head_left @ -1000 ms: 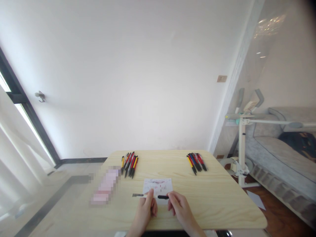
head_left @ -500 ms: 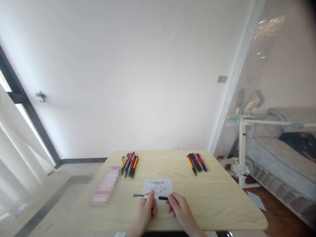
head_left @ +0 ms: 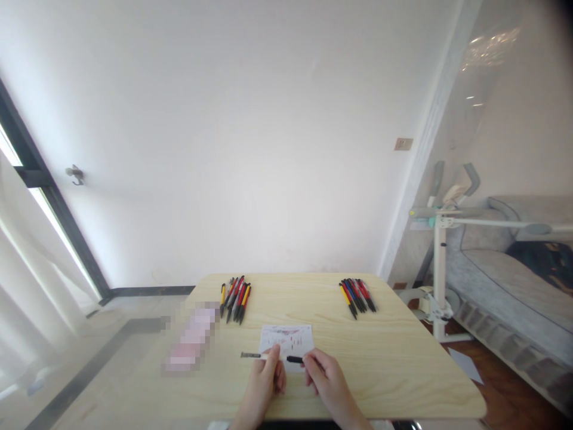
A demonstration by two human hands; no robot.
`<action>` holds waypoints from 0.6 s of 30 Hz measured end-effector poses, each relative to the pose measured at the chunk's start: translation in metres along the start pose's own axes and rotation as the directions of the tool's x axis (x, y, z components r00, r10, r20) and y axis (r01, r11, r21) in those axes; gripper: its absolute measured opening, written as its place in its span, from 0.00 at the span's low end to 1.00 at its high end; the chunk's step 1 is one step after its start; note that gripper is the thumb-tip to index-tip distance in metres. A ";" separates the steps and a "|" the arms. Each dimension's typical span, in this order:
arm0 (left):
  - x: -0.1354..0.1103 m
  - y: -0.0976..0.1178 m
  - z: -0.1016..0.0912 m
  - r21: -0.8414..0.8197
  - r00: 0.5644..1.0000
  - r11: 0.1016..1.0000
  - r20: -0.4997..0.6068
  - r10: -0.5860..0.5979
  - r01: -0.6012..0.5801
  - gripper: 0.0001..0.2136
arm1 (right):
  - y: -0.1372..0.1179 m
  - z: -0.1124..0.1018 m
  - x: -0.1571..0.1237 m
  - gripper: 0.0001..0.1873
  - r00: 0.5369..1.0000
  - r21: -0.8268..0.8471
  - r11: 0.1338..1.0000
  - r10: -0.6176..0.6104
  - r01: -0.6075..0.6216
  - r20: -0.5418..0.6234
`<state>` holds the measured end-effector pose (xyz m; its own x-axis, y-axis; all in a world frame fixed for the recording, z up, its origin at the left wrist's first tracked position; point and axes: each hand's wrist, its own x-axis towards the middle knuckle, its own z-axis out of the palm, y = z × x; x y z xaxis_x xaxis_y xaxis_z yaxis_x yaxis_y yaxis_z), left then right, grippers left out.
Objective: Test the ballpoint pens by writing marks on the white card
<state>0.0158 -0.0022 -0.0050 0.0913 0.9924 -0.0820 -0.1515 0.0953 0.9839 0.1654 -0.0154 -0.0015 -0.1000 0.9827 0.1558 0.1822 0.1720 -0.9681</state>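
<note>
A pen [head_left: 294,359] with a white barrel, a black right end and a grey-black left end lies level across both my hands. My left hand [head_left: 268,371] is closed around its middle, thumb on top. At the pen's black end, the fingers of my right hand [head_left: 326,373] pinch the tip; exactly what they grip there is partly hidden. Below the pen is a white sheet of paper [head_left: 280,336] with dark and reddish marks, lying on the wooden table [head_left: 380,364].
Several pens [head_left: 235,298] in red, yellow, grey and black lie at the table's back left. Another group of pens [head_left: 357,297], with blue among them, lies at the back right. A blurred pink patch [head_left: 192,340] covers the left edge. A wall stands behind the table.
Almost nothing differs. Both hands keep the pen in the same place over the paper, with only a slight shift of the right fingers.
</note>
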 end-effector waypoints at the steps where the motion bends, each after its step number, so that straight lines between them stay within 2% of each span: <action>1: -0.001 0.001 -0.001 -0.011 1.000 1.000 0.014 0.007 -0.007 0.23 | 0.000 0.000 0.000 0.19 1.000 -0.003 1.000 -0.007 0.007 -0.006; 7: -0.003 0.004 -0.004 -0.037 0.996 0.998 0.069 0.054 -0.051 0.21 | 0.000 0.002 -0.001 0.18 0.999 0.047 0.999 0.007 -0.005 -0.035; 13: -0.002 0.001 -0.005 -0.112 0.996 0.992 0.054 0.064 -0.058 0.17 | -0.006 0.000 0.002 0.17 0.999 0.118 0.993 0.010 -0.005 -0.038; 18: 0.001 0.003 0.000 -0.265 0.997 0.964 0.050 0.051 -0.036 0.19 | -0.013 0.001 0.005 0.15 0.998 0.150 0.988 -0.021 0.029 -0.053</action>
<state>0.0150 -0.0008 -0.0019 0.1329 0.9908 -0.0238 -0.4101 0.0768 0.9088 0.1613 -0.0126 0.0117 -0.0515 0.9811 0.1868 0.0309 0.1885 -0.9816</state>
